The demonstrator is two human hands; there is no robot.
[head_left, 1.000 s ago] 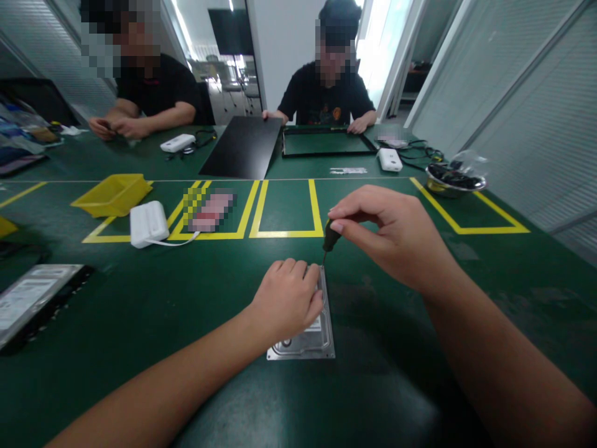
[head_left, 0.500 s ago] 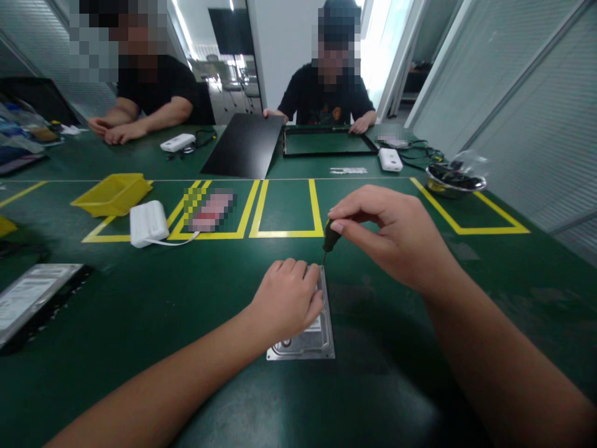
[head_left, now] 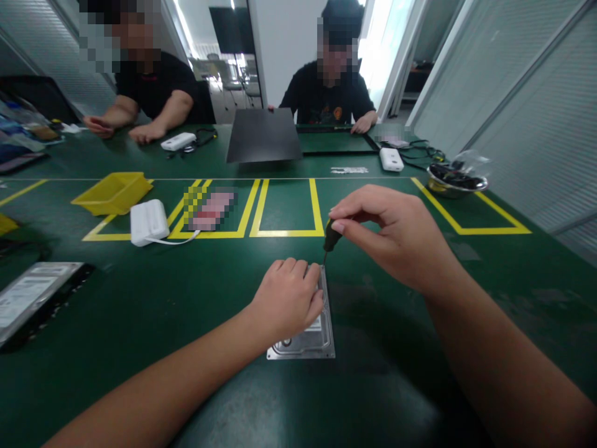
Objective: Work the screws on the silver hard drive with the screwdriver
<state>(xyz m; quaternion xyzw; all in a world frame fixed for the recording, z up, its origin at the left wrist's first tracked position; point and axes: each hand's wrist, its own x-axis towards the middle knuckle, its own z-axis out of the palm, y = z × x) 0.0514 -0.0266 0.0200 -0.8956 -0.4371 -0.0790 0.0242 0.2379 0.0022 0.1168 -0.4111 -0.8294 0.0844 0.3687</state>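
A silver hard drive (head_left: 308,343) lies flat on the green table in front of me. My left hand (head_left: 289,295) is laid over it with the fingers curled at its far end, gripping it and hiding much of its top. Between the thumb and fingers of my right hand (head_left: 387,236) is a small dark screwdriver (head_left: 331,238), held nearly upright by the handle. Its thin tip meets the far right corner of the drive; whether it sits in a screw is too small to tell.
Another hard drive (head_left: 40,292) lies at the left. Beyond are a yellow bin (head_left: 114,193), a white power bank (head_left: 148,223) cabled to a blurred phone-like object (head_left: 212,210), and a metal bowl (head_left: 454,185) of dark parts. Across the table, a person holds a black panel (head_left: 265,137).
Across the table, the black panel has swung to the right and tilted over the frame there. The other person's hands have moved apart. My hands, screwdriver and drive look unchanged.
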